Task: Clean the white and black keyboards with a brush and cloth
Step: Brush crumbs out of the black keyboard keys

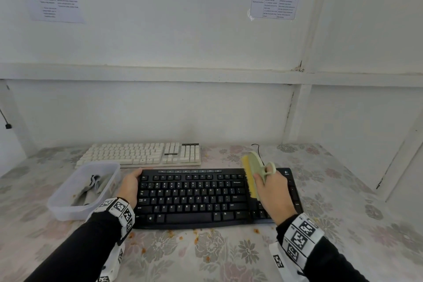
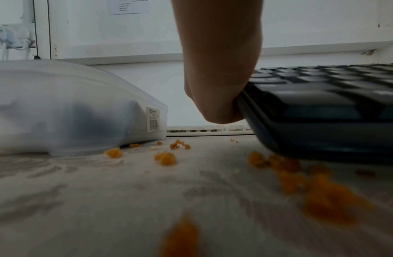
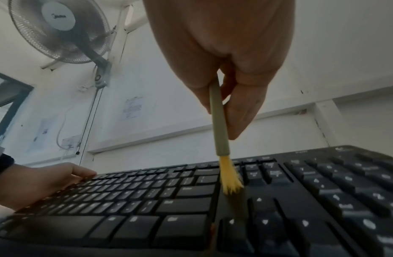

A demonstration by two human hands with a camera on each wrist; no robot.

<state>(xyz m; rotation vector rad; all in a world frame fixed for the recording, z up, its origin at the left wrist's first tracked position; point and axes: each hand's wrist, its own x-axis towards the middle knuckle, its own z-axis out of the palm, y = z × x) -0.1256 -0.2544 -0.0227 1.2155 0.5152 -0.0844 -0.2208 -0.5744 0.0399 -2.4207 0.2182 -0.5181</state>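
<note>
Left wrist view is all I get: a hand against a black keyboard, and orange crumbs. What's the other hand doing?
Observer: The right hand holds a brush with yellow bristles on the black keyboard.
Operator: Where exactly?
Observer: In the gap between the Enter key and the arrow-key block.
Operator: What's inside that cloudy tub?
Observer: A crumpled grey cloth lies in the plastic tub.
</note>
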